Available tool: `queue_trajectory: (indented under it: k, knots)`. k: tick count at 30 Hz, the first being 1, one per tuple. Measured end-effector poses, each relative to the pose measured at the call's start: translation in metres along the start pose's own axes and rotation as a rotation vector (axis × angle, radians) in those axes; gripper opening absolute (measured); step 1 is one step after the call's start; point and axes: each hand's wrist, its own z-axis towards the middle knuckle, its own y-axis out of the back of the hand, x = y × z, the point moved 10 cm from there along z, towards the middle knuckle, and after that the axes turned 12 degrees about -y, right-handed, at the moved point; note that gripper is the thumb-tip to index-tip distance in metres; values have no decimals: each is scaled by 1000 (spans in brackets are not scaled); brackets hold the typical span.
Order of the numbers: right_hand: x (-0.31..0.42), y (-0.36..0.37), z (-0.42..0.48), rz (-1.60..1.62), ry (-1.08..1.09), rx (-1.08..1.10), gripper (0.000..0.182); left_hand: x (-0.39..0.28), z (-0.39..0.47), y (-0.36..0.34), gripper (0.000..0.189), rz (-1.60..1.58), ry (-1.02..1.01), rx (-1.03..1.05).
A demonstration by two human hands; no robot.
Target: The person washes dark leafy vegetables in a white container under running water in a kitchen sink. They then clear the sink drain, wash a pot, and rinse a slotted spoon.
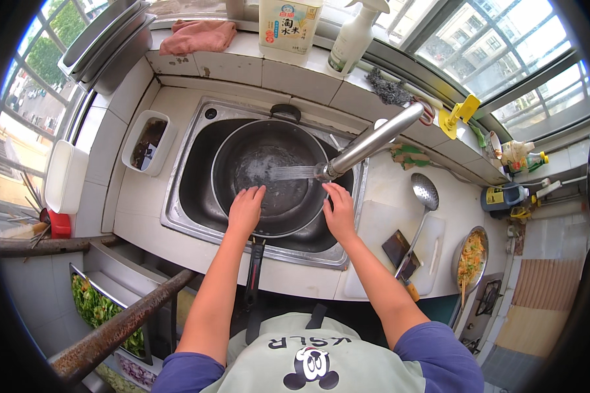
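A wide dark pan (275,140) sits in the stainless-steel sink (196,194), its black handle (254,270) pointing towards me. Water (295,173) sprays into it from the metal faucet (378,135) and pools on the bottom. My left hand (246,211) reaches over the pan's near left rim, fingers extended above the inside. On the right, my right hand (340,211) is at the pan's rim just below the faucet head, thumb and fingers apart. Neither hand visibly holds anything; whether the fingertips touch the rim or faucet is unclear.
Right of the sink, a perforated ladle (425,194) and a dark cleaver blade (398,249) lie on a white cutting board (366,263). Beyond is a metal bowl of shredded food (471,260). A white container (150,142) stands left; a rusty rail (128,319) crosses lower left.
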Motion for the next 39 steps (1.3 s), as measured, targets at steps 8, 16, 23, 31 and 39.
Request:
queue_trajectory:
  k: [8, 16, 23, 31, 39]
  knots:
    - [-42, 129, 95, 304, -226, -706, 11, -7, -2, 23, 49, 110, -115, 27]
    - [-86, 103, 269, -437, -91, -48, 44, -8, -7, 9, 51, 177, -65, 214]
    - [-93, 129, 227, 1384, -454, 131, 38, -2, -11, 31, 49, 99, 49, 75]
    - [-93, 81, 5, 1237, -781, 173, 45, -12, -40, 53, 45, 66, 108, -18]
    - [10, -108, 39, -178, 151, 211, 45, 24, -119, 29, 26, -514, 568, -78]
